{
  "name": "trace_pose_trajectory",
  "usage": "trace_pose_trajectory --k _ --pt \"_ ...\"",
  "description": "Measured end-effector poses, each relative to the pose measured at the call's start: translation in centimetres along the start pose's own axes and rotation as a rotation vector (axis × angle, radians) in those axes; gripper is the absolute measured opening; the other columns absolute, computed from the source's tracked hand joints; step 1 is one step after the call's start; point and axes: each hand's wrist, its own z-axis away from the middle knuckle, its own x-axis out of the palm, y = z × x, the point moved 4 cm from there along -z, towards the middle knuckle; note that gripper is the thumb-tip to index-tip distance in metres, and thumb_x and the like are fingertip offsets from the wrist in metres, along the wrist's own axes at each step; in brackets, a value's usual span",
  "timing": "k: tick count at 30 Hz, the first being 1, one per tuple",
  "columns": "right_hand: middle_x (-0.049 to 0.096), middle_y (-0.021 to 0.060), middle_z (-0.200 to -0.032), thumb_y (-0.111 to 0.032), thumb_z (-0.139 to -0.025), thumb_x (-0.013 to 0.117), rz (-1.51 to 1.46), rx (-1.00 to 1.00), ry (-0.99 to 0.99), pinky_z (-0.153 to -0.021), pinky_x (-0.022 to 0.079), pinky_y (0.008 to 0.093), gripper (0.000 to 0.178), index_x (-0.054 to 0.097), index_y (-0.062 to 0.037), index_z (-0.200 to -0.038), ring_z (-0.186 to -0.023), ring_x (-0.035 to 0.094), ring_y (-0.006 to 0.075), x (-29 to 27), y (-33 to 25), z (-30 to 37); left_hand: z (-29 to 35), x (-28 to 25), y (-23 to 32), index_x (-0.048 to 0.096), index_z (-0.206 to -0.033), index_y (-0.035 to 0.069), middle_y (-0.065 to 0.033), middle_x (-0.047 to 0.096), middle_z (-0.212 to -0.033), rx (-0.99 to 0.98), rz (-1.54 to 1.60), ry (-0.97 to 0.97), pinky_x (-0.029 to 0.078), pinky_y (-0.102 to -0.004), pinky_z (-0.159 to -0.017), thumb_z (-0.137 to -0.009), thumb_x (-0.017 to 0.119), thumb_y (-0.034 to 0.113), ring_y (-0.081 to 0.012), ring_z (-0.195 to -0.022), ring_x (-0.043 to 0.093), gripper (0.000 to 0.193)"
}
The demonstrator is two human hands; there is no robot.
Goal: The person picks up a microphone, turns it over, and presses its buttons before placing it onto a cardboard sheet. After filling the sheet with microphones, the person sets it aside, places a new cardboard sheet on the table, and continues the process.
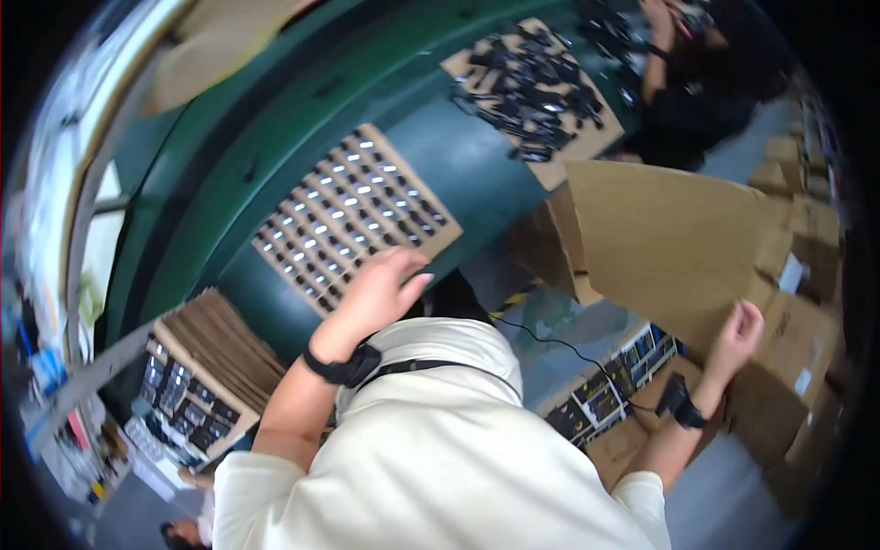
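Note:
My left hand [390, 286] hovers at the near edge of a cardboard sheet [446, 236] bearing rows of small dark pieces with shiny bright faces. Its thumb stands apart from the fingers, and nothing shows in it. Out to the right, my right hand [738, 335] has its fingers curled at the lower edge of a large plain brown cardboard sheet [674, 243]. That sheet is tilted, above open cartons, and its far left corner reaches toward the table. My thumb's exact hold on it is hard to see. Both wrists wear black bands.
A green table [477, 206] curves across the far side. On it a second cardboard sheet [559, 170] carries a heap of black parts, near a co-worker [706, 101]. Stacked cardboard layers [215, 335] stand at left. Cartons [784, 339] crowd the right; a black cable [559, 341] hangs below.

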Motion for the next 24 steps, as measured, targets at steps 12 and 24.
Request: trace_pose_trajectory --k 12,24 --pt "0.063 0.0044 -0.102 -0.011 -0.096 0.058 -0.731 0.095 -0.472 -0.087 0.045 0.0249 0.017 0.057 0.0002 -0.11 -0.095 0.057 0.0112 17.5 -16.5 -4.0 4.6 -1.7 -5.1 0.049 -0.128 -0.004 -0.0152 0.064 -0.11 -0.068 0.92 0.319 0.049 -0.0341 -0.094 -0.091 0.066 0.023 -0.0228 -0.105 0.062 0.048" --pt "0.066 0.0121 -0.109 0.0 -0.086 0.063 -0.633 -0.049 -1.34 -0.084 0.049 0.0281 0.037 0.049 0.0027 -0.12 -0.097 0.063 0.0179 43.5 -27.0 9.4 12.3 -4.9 -19.9 0.048 -0.122 -0.006 -0.0182 0.063 -0.11 -0.716 0.5 0.881 0.05 -0.0348 -0.087 -0.085 0.063 0.009 -0.025 -0.1 0.062 0.042"
